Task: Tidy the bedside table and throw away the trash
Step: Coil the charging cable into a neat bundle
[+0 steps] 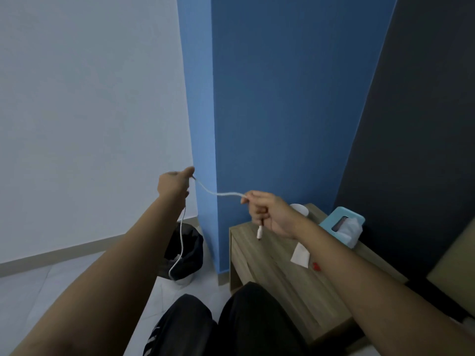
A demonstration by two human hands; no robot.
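A white charging cable (221,193) stretches in the air between both my hands. My left hand (174,185) pinches it up high by the blue wall, and the long end hangs down past my forearm toward the bin. My right hand (267,214) grips the other part above the wooden bedside table (282,273), with the short plug end dangling below the fist. On the table lie a crumpled white tissue (300,254) and a small red scrap (316,265). A black-lined trash bin (191,250) stands on the floor left of the table.
A teal tissue box (344,222) with a tissue sticking out sits at the table's back right. A white cup (300,209) stands at the back edge. Dark wall panel at right. My knees in black trousers are at the bottom.
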